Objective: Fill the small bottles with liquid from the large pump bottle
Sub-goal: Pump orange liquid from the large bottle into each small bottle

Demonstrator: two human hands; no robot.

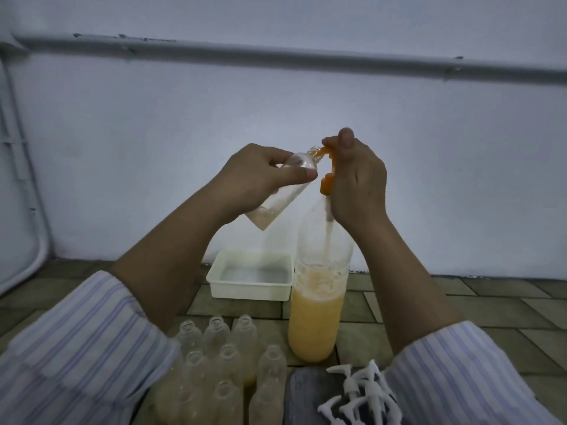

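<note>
The light is dim, and the cluster of small bottles (227,360) at the bottom edge is partly cut off by the frame and by your left sleeve (82,348), so their fill levels are hard to read. Your right hand (356,182) covers most of the orange pump head (326,179); only its spout and a piece of its collar show, and the thumb rests on top, fingers curled round it. The large pump bottle (319,302) stands on the tiled floor (460,305) beneath that grip, holding orange liquid in its lower part.

Your left hand (254,179) grips a clear small bottle (285,185), tilted, its mouth meeting the pump spout, just left of your right hand. A little pale liquid sits at its base.

A white tray (250,279) lies behind, beside the large bottle. White pump caps (362,394) lie heaped at the lower right, partly hidden by your right sleeve (460,372).
</note>
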